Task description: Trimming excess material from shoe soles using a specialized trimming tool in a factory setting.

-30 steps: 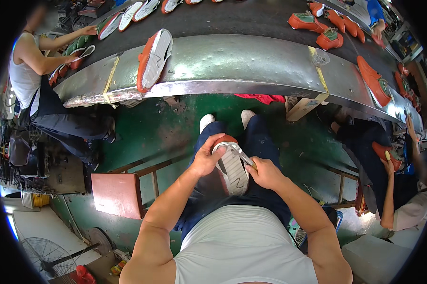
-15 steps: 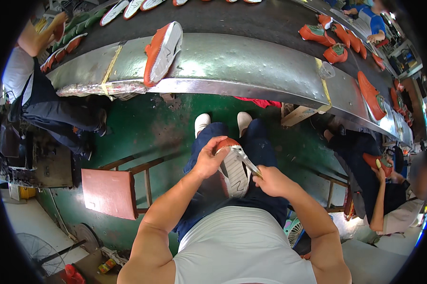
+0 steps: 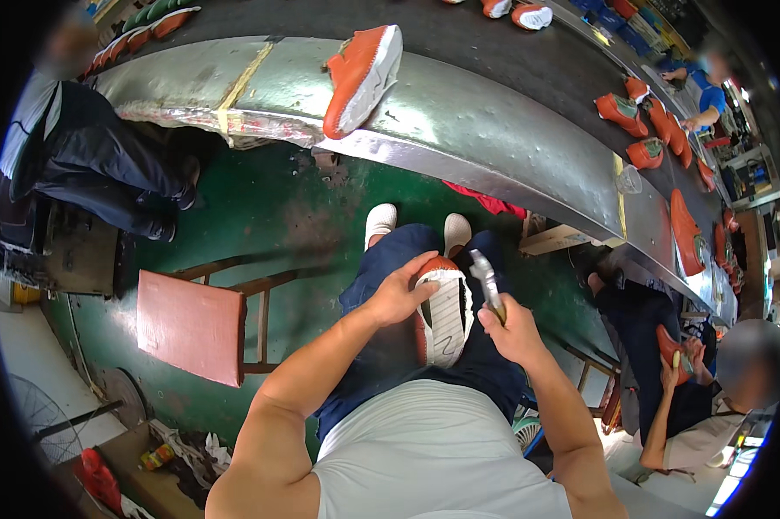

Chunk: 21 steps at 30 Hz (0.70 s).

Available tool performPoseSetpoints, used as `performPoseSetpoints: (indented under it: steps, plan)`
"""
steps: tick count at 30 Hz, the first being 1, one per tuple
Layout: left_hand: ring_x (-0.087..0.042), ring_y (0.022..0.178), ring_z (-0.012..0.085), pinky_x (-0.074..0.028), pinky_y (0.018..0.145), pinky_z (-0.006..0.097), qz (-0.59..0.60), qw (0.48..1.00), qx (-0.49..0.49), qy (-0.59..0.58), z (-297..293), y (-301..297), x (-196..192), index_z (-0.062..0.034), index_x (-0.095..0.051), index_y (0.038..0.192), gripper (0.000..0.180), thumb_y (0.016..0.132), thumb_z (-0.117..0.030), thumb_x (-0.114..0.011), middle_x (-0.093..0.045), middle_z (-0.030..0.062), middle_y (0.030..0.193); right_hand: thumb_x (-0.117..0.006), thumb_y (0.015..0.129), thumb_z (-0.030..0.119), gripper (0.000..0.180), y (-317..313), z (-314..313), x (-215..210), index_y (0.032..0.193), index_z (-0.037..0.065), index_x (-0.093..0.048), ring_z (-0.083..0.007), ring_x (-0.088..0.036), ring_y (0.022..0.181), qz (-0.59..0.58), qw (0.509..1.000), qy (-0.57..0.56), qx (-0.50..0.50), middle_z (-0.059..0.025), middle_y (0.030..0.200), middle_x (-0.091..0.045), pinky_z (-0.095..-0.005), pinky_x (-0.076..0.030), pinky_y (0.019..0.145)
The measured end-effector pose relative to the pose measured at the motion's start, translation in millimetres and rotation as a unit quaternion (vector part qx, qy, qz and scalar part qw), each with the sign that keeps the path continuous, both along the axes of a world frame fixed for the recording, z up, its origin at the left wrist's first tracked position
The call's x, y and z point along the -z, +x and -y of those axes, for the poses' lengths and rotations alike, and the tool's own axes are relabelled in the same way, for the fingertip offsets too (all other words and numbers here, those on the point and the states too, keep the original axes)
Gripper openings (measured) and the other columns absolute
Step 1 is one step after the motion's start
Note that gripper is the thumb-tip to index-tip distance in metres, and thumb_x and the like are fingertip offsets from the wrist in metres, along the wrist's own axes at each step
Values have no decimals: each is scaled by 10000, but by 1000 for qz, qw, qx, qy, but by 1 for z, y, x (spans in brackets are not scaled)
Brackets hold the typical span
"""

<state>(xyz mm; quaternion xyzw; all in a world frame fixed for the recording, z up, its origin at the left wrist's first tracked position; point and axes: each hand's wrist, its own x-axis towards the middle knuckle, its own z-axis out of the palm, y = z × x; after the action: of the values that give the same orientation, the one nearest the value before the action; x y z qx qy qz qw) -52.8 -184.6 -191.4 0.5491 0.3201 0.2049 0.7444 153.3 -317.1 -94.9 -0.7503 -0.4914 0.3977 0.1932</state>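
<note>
An orange shoe upper lies sole side up across my lap, its pale underside and white edge showing. My left hand grips it near the orange toe, fingers over the far end and thumb on the underside. Just right of the shoe, my right hand is wrapped round the handles of metal pliers. Their head points away from me and stands apart from the shoe's edge. The lower part of the handles is hidden in my fist.
Ahead runs a metal-edged conveyor bench with an orange shoe on its rim and more orange shoes to the right. A red-topped stool stands at my left. People sit at both sides; the right one handles an orange shoe.
The pliers have come away from the shoe's edge, and my right hand has shifted right with their head raised. My left hand keeps its hold. The view has turned somewhat.
</note>
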Motion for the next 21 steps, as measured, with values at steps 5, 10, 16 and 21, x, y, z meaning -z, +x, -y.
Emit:
performPoseSetpoints:
  steps: [5, 10, 16, 21]
  plan:
    - [-539, 1295, 270, -399, 1107, 342, -25, 997, -43, 51, 24, -7, -1, -35, -353, 1536, 669, 973, -235, -654, -561, 207, 1393, -757, 890, 317, 426, 1, 1, 63, 1126, 2, -593, -150, -621, 849, -39, 998, 21, 41, -73, 950, -673, -335, -523, 803]
    - [-580, 1212, 348, -446, 1026, 403, -89, 984, -136, 73, 49, 1, 35, 48, -512, 1359, 572, 1037, -424, -488, -598, 259, 1292, -696, 930, 245, 383, 15, 34, 113, 1184, -20, -587, -169, -631, 905, -205, 975, 69, 44, -88, 989, -689, -327, -512, 850]
    - [-577, 627, 173, -464, 530, 333, 6, 912, -300, -279, 11, 18, 66, -65, -582, 1004, 284, 1049, -323, -469, -569, 42, 750, -678, 847, 65, 393, 19, 57, 94, 1221, -14, -583, -153, -619, 967, -266, 961, 78, 29, -71, 1063, -679, -320, -503, 891]
    - [-432, 1365, 286, -433, 1050, 470, -28, 977, -176, -114, 67, 27, 29, 14, -310, 1496, 750, 1000, -507, -524, -401, 187, 1499, -677, 822, 27, 381, 30, 84, 118, 1193, -11, -600, -154, -639, 926, -232, 956, 126, 125, -70, 1031, -691, -322, -519, 858]
